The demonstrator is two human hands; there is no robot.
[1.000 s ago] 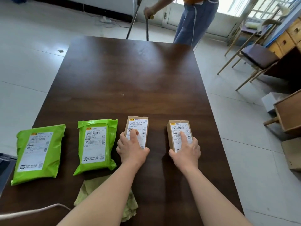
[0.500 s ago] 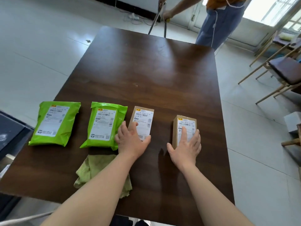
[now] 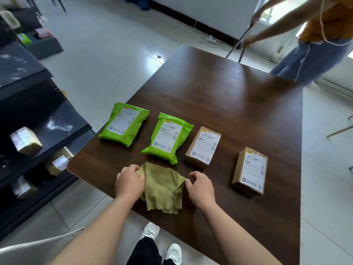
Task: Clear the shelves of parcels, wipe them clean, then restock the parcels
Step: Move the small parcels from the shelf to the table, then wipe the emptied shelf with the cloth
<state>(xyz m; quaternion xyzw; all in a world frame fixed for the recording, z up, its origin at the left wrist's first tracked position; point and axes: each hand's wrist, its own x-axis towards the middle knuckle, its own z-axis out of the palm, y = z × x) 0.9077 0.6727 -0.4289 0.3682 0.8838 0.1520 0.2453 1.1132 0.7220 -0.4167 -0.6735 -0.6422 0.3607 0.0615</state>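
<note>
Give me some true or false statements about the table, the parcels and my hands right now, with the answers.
1. Two green mailer bags and two cardboard boxes lie on the brown table. True.
2. Both hands rest on the cardboard boxes. False: the left hand grips the green cloth, and the right hand is at its right edge.
3. The green cloth lies at the table's far end. False: it lies at the near edge, in front of the green mailer bags.
4. On the black shelves to the left sit boxed parcels. True.
</note>
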